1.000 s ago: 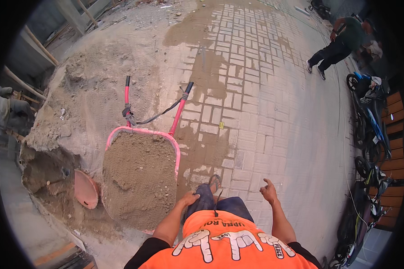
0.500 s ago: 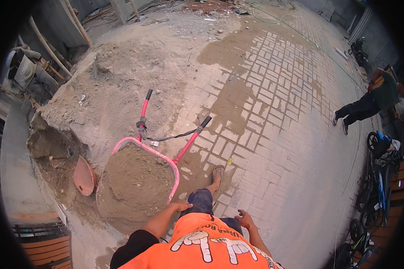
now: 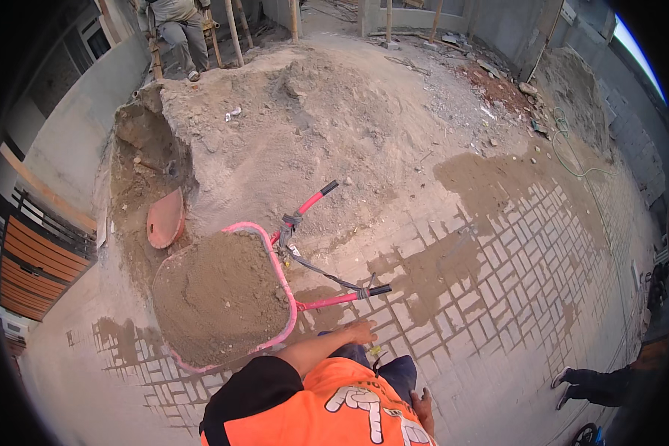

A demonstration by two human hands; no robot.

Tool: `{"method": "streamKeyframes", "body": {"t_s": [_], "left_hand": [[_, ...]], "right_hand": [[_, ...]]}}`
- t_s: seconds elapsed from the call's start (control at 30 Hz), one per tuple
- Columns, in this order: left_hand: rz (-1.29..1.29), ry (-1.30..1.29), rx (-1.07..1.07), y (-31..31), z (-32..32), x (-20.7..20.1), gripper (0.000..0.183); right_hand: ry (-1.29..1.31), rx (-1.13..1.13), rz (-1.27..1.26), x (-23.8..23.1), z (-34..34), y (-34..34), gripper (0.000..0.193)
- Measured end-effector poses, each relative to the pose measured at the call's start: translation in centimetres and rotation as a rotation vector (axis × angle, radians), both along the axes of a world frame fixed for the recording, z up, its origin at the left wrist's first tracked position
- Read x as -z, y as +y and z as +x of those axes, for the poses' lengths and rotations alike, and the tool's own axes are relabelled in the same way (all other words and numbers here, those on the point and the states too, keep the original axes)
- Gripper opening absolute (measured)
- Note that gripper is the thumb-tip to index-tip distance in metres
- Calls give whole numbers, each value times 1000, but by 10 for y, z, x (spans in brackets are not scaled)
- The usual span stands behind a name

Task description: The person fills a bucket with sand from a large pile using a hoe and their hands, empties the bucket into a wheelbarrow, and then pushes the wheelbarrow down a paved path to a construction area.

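A pink-framed wheelbarrow [image 3: 291, 321] heaped with sand [image 3: 219, 297] stands to my left. Its two red handles point right, ending in black grips: the nearer grip [image 3: 380, 290] and the farther grip [image 3: 329, 187]. A dark strap [image 3: 323, 276] is tied between the handles. My left hand [image 3: 360, 332] reaches out in front of my thigh, fingers extended, just short of the nearer handle and apart from it. My right hand [image 3: 424, 409] hangs beside my right thigh, fingers loosely bent, with nothing visible in it.
A large sand pile [image 3: 305, 126] rises beyond the wheelbarrow, with a reddish rounded plate [image 3: 166, 219] against its dug-out side. Wet patches lie on the paving blocks [image 3: 513, 275]. One person [image 3: 182, 37] is at the back left; another's legs [image 3: 591, 386] show at right. A green hose [image 3: 565, 141] lies far right.
My view has swung leftward, and the wheelbarrow handles now point more to the right. My left hand has moved from beside my thigh toward the nearer handle. My right hand has lowered beside my leg.
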State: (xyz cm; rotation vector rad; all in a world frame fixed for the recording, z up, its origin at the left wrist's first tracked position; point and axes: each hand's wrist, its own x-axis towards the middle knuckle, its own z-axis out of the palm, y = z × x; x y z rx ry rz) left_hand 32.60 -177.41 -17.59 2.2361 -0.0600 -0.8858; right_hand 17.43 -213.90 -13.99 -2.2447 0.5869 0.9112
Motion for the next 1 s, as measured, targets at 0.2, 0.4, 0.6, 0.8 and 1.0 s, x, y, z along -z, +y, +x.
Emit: {"method": "streamKeyframes", "body": {"t_s": [0.2,0.4,0.6,0.8,1.0], "left_hand": [[-71,474,303,-18,12,5,62],[519,399,-278,1,18,4,37],[147,506,-103,-80,63,-4,45],[-551,507,-934,-80,127,-5,57],[-380,408,-959,-120,186,-19,93]], "right_hand": [[101,-74,332,54,139,-71,74],[28,-965,10,1,318,-90,54],[266,-1248,306,21,471,-67,78],[97,-1449,216,17,616,-6,78],[-76,-1739,272,22,709,81,78]]}}
